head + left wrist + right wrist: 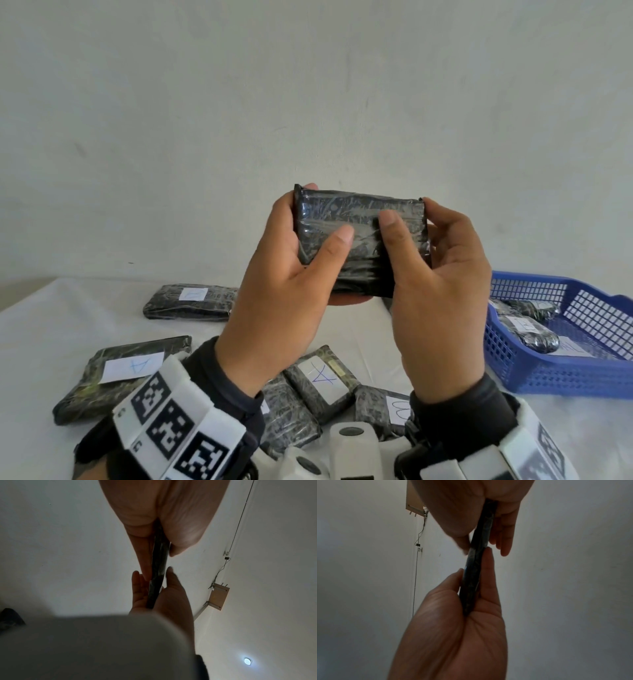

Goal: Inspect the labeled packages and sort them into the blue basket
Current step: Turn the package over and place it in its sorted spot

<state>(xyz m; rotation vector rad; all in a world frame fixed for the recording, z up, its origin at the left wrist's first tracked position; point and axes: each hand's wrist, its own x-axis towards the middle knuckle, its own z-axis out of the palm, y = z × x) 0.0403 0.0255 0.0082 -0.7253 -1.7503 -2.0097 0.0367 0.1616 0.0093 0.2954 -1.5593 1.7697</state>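
A black plastic-wrapped package [356, 212] is held up above the table, its long side level. No label shows on the face turned toward me. My left hand [308, 233] grips its left end, thumb across the front and fingers behind. My right hand [411, 226] grips the right end the same way. Both wrist views show the package edge-on [158, 568] [474, 574], pinched between thumbs and fingers. The blue basket [582, 380] stands on the table at the right, with several wrapped packages inside it.
Several wrapped packages lie on the white table [41, 329] below my hands: one labeled A [133, 366] at the left, another A [322, 377] in the middle, one labeled B [397, 407], and one [191, 298] farther back. A plain wall is behind.
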